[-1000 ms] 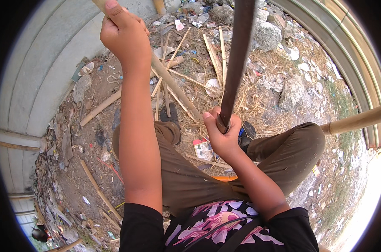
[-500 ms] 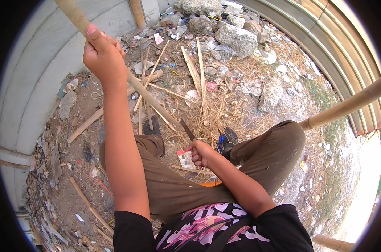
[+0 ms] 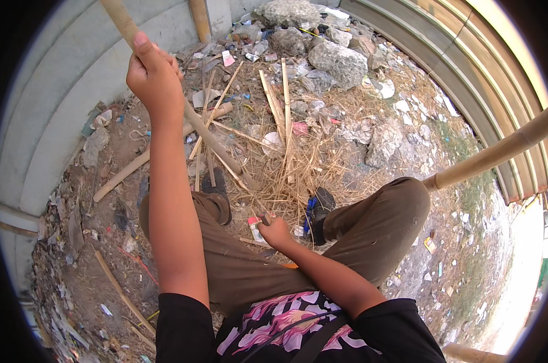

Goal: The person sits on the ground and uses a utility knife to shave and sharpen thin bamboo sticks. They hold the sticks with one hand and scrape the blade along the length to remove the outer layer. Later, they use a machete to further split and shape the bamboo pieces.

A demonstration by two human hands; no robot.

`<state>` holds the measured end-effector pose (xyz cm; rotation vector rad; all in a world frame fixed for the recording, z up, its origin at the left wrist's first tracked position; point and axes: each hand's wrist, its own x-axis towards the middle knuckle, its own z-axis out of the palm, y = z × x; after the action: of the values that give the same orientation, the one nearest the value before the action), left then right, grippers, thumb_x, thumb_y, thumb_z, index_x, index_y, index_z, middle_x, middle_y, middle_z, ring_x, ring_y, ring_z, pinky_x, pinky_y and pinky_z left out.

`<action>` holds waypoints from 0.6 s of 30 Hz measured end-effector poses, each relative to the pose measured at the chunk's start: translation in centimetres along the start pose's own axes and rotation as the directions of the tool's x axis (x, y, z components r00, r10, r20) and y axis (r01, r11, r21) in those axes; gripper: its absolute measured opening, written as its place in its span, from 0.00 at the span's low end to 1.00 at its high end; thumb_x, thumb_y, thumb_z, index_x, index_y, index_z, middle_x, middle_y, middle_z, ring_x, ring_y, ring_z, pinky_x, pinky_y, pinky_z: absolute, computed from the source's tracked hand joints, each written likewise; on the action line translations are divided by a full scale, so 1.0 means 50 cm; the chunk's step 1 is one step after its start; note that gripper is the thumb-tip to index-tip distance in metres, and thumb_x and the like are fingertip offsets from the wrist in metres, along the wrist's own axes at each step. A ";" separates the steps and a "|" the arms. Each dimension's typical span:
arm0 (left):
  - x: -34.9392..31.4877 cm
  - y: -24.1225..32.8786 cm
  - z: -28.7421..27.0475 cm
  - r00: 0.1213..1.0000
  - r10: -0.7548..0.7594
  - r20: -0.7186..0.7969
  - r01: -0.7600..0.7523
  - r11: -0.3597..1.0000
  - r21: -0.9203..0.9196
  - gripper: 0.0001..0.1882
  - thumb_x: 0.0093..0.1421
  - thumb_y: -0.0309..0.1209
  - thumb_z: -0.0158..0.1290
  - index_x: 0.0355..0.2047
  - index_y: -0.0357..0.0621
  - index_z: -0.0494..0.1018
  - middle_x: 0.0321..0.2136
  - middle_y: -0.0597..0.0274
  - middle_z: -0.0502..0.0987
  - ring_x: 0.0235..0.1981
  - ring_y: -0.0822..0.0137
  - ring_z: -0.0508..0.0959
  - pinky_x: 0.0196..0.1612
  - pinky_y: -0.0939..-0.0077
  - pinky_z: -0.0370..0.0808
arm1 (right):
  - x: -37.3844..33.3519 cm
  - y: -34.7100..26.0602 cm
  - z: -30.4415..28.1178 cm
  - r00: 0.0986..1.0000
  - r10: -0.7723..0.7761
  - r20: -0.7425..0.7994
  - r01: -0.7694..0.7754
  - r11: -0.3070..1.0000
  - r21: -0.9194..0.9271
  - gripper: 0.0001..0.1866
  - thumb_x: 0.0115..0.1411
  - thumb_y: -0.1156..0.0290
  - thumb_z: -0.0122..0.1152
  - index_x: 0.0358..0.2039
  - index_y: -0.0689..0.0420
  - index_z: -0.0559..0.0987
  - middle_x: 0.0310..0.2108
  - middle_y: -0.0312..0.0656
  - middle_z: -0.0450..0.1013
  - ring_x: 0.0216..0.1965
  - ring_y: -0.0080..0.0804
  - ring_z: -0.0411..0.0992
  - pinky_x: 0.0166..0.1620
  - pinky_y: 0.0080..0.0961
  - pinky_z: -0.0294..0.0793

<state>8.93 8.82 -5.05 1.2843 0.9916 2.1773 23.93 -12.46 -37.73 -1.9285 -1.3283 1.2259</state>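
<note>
My left hand [image 3: 151, 75] is raised at the upper left, its fingers wrapped round a long bamboo pole [image 3: 210, 140]. The pole slants down past my forearm, and its lower end rests near the straw between my feet. In front of my lap my right hand [image 3: 276, 232] is closed on a knife [image 3: 266, 218], of which only a short dark part shows above the fist. The rest of the blade cannot be made out. Below the pole's lower end, apart from it, is the right hand. A red and white packet [image 3: 257, 230] lies on the ground beside that hand.
Split bamboo strips [image 3: 288, 109] and straw shavings [image 3: 310, 160] lie ahead of my feet. Another bamboo length [image 3: 123, 177] is at the left. Rocks [image 3: 339, 63] and litter are at the back, between a grey wall [image 3: 62, 115] and metal sheeting [image 3: 461, 66]. A thick bamboo pole [image 3: 498, 154] juts in at right.
My right hand has drawn back toward my lap and left, and the knife blade, plain before, is now mostly out of sight. My left hand and the pole have shifted slightly right.
</note>
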 end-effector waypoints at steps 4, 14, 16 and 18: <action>0.003 0.001 -0.016 0.998 -0.043 -0.041 0.040 0.998 -0.055 0.28 0.70 0.56 0.46 0.25 0.46 0.60 0.15 0.73 0.54 0.13 0.78 0.54 0.17 0.78 0.50 | 0.041 0.083 0.032 0.717 0.579 0.388 -0.695 0.639 0.330 0.10 0.56 0.67 0.57 0.30 0.62 0.75 0.17 0.42 0.66 0.15 0.35 0.65 0.19 0.38 0.63; -0.003 0.004 -0.029 0.999 -0.045 -0.009 0.045 0.997 -0.069 0.27 0.70 0.56 0.45 0.26 0.47 0.60 0.15 0.74 0.52 0.13 0.79 0.53 0.16 0.78 0.50 | -0.037 -0.217 -0.141 0.984 -0.149 -0.097 0.178 0.854 0.490 0.17 0.59 0.65 0.62 0.18 0.59 0.71 0.13 0.30 0.64 0.15 0.20 0.59 0.21 0.29 0.59; -0.009 0.008 -0.021 0.999 -0.053 0.000 0.053 0.997 -0.064 0.27 0.70 0.56 0.45 0.26 0.47 0.59 0.15 0.74 0.52 0.13 0.79 0.53 0.17 0.78 0.50 | -0.044 -0.239 -0.159 0.935 -0.277 -0.219 0.352 0.779 0.519 0.17 0.60 0.65 0.62 0.18 0.58 0.71 0.13 0.28 0.63 0.16 0.17 0.58 0.21 0.27 0.58; -0.013 0.011 -0.021 0.999 -0.046 0.004 0.047 0.997 -0.054 0.27 0.71 0.57 0.44 0.26 0.47 0.59 0.15 0.74 0.52 0.13 0.79 0.52 0.17 0.78 0.50 | -0.043 -0.242 -0.159 0.904 -0.334 -0.266 0.427 0.706 0.565 0.17 0.61 0.67 0.62 0.18 0.58 0.71 0.13 0.28 0.63 0.17 0.15 0.57 0.21 0.25 0.58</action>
<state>8.32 7.65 -5.35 1.2273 0.9460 2.1519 24.97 -8.85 -23.59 -1.1744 -1.0078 1.0949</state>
